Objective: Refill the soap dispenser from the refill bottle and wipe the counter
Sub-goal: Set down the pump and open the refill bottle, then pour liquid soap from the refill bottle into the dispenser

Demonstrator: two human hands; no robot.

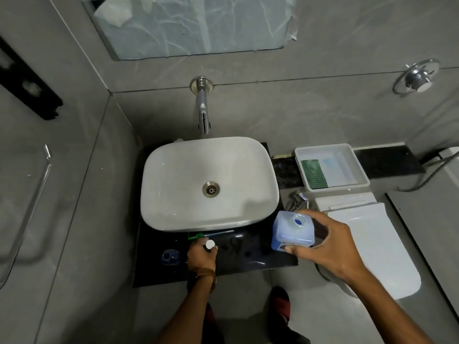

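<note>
The refill bottle (293, 232), uncapped and holding blue liquid, is gripped by the right hand (330, 247) above the right end of the black counter (248, 259). A white cap (210, 244) is pinched in the closed left hand (201, 255), just before the white basin (211, 182).

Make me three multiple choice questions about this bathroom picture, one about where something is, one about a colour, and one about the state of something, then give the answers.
1. Where does the white tray sit?
A. inside the basin
B. on the dark ledge right of the basin
C. on the floor

2. What colour is the liquid in the bottle in the right hand?
A. red
B. yellow
C. blue

3. What state is that bottle's mouth in?
A. open
B. capped
C. fitted with a pump

Answers: 1 B, the tray rests on the ledge beside the basin. 2 C, the lower part shows blue. 3 A, the round opening is bare, while the left hand holds a white-topped item.
</note>
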